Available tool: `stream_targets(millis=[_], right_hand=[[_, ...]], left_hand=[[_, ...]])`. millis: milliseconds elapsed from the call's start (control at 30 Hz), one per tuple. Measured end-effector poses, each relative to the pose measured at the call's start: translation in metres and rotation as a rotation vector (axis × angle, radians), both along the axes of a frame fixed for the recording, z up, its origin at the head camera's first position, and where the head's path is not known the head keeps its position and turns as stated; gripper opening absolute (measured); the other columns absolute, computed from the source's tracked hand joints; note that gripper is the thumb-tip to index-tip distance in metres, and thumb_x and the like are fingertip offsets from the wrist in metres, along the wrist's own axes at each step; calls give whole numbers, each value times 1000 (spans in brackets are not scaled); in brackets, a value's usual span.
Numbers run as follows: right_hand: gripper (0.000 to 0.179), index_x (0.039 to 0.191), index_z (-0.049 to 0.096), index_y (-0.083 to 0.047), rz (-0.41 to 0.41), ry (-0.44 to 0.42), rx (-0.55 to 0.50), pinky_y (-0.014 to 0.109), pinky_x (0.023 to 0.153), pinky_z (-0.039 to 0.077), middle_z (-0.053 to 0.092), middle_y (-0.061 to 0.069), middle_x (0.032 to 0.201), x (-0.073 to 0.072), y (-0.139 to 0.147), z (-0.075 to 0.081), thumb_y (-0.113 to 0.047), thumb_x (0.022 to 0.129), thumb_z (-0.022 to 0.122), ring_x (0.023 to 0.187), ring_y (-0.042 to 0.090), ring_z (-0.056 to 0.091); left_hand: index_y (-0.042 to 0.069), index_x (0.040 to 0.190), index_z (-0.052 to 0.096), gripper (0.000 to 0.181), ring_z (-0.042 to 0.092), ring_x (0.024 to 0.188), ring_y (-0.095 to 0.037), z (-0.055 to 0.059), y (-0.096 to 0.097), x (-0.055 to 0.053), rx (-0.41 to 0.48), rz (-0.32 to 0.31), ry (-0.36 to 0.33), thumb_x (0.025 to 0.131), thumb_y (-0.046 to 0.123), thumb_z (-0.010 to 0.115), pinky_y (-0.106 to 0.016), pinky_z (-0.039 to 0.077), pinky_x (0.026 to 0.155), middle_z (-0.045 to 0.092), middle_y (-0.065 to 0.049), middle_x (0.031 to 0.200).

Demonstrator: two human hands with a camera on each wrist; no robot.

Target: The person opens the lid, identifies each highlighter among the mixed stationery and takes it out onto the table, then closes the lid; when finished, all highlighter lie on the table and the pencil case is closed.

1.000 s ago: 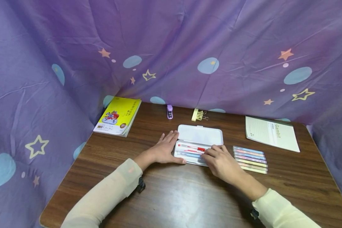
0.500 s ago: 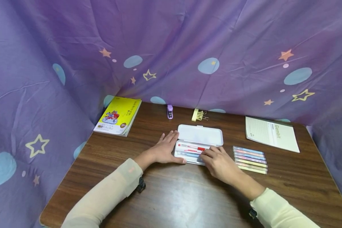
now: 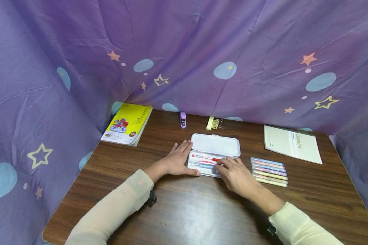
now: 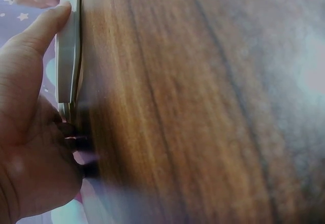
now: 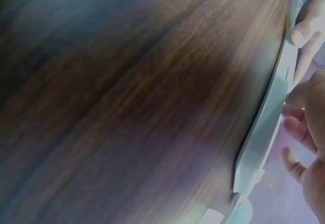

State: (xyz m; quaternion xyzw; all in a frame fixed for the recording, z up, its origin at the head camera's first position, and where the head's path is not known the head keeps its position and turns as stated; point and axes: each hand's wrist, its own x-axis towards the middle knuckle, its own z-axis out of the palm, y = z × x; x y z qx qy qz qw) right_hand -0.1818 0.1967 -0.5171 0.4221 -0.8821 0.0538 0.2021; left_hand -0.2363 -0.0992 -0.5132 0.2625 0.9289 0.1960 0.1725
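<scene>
A white pencil case (image 3: 216, 145) lies with its lid folded back on the table. Inside its tray are a red pen (image 3: 206, 158) and light blue pens (image 3: 203, 165). My left hand (image 3: 178, 161) is spread at the case's left end, thumb along the front edge and fingers straight. In the left wrist view the thumb presses the case's side wall (image 4: 67, 56). My right hand (image 3: 234, 173) reaches over the tray's right half with bent fingers, down at the pens' right ends. Its fingertips are hidden in the head view, and I cannot tell whether they pinch a pen.
Several pastel pens (image 3: 269, 172) lie in a row right of the case. Behind stand a purple stapler (image 3: 183, 119) and yellow binder clips (image 3: 214, 123). Yellow books (image 3: 127, 124) lie at the back left, a Gambit notebook (image 3: 291, 144) at the back right. A purple curtain (image 3: 184, 51) surrounds the table.
My right hand has shifted slightly left over the tray within the last second, its fingers still down among the pens. The left hand and the case have stayed put.
</scene>
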Motion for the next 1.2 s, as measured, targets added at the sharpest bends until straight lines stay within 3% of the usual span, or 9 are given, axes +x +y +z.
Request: stream_targets(millis=[400, 667, 867, 1200], right_hand=[[31, 120, 80, -9, -36, 4, 48, 45, 81, 51, 77, 7, 113, 1, -8, 0, -10, 89, 86, 101, 27, 67], [7, 102, 79, -16, -97, -41, 91, 45, 81, 49, 70, 1, 104, -7, -21, 3, -19, 97, 83, 99, 24, 65], [18, 87, 74, -18, -114, -48, 102, 46, 78, 49, 62, -2, 91, -12, -30, 1, -27, 97, 86, 91, 22, 61], [20, 94, 77, -16, -85, -37, 41, 45, 81, 50, 66, -1, 96, -15, -24, 6, -30, 92, 91, 91, 21, 59]], left_hand=[[5, 178, -1, 136, -3, 176, -30, 0, 0, 0, 2, 0, -6, 91, 80, 71, -51, -4, 143, 1, -15, 188], [3, 178, 0, 135, -2, 176, -30, 0, 0, 0, 5, 4, -3, 91, 79, 72, -52, -2, 143, 2, -16, 188], [3, 177, 0, 136, -2, 176, -30, -1, 0, 0, 6, 4, -4, 92, 78, 72, -51, -2, 143, 2, -16, 188], [4, 178, 0, 135, -1, 176, -31, 0, -1, 0, 13, 0, -5, 92, 79, 71, -52, -2, 143, 2, -16, 188]])
